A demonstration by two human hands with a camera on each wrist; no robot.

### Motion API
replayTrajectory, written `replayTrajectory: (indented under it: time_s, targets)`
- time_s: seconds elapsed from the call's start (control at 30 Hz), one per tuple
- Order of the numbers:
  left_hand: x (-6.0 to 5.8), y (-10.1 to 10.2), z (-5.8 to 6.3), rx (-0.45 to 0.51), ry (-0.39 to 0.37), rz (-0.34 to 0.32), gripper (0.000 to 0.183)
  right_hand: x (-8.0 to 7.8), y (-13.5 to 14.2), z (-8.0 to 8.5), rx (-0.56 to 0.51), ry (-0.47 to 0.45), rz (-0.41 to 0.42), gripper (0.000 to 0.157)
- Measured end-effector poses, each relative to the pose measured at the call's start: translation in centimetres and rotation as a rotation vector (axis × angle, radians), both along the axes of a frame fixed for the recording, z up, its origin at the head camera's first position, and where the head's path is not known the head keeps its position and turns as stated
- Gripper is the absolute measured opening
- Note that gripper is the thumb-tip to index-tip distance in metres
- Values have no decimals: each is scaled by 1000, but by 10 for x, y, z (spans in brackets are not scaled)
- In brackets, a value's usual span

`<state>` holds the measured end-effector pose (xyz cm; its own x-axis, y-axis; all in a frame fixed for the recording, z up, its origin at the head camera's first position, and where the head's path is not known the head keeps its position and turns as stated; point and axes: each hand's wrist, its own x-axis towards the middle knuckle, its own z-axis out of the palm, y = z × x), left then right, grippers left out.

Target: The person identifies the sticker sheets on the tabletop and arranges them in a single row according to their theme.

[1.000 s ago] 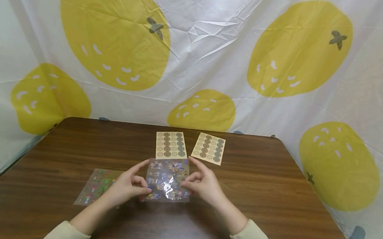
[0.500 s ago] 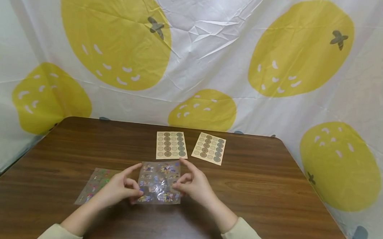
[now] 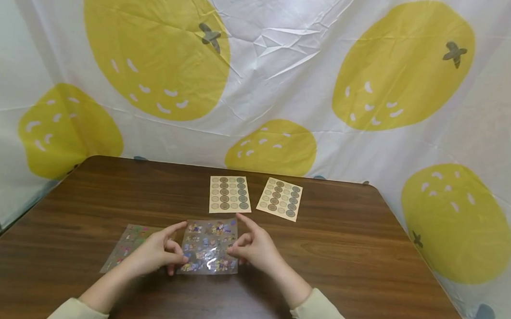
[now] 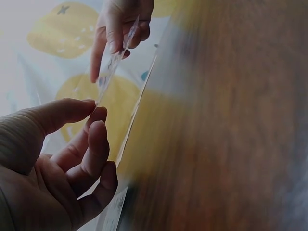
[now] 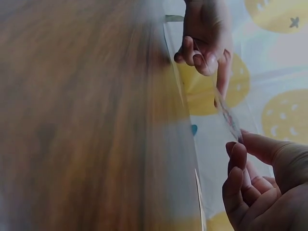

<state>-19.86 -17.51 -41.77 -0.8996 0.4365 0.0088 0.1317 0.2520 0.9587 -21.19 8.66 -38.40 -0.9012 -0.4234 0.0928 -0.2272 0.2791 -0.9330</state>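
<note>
A clear sticker sheet [image 3: 209, 246] printed with small colourful figures is held between both hands, raised off the table. My left hand [image 3: 157, 250] pinches its left edge between thumb and fingers; the left wrist view shows this hand [image 4: 62, 159] gripping the sheet [image 4: 108, 74] seen edge-on. On the opposite edge, my right hand [image 3: 257, 246] pinches with thumb and fingers, the index finger extended along the top corner. The right wrist view shows the right hand [image 5: 262, 178] on the thin sheet [image 5: 227, 118]. Partly behind the left hand, a second clear sticker sheet [image 3: 122, 251] lies on the table.
Two cream sheets of round stickers, a left one [image 3: 230, 195] and a tilted right one [image 3: 280, 199], lie toward the back of the brown wooden table [image 3: 354, 261]. A white curtain [image 3: 281, 79] with yellow fruit prints hangs behind the table.
Both hands have moved left and slightly down with the clear sticker sheet, away from the cream sheets. It covers none of them now. The sheets on the table have stayed put.
</note>
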Motion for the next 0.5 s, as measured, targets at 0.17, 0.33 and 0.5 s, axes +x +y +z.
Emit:
replayTrajectory:
  time_s: [0.17, 0.33, 0.5]
  targets:
    - [-2, -3, -2, 14, -19, -3, 93, -6, -2, -12, 17, 20, -12, 86]
    - [0, -5, 1, 10, -23, -2, 93, -15, -3, -31, 33, 29, -31, 86]
    - [2, -7, 2, -34, -8, 4, 92, -16, -5, -34, 108, 40, -36, 78]
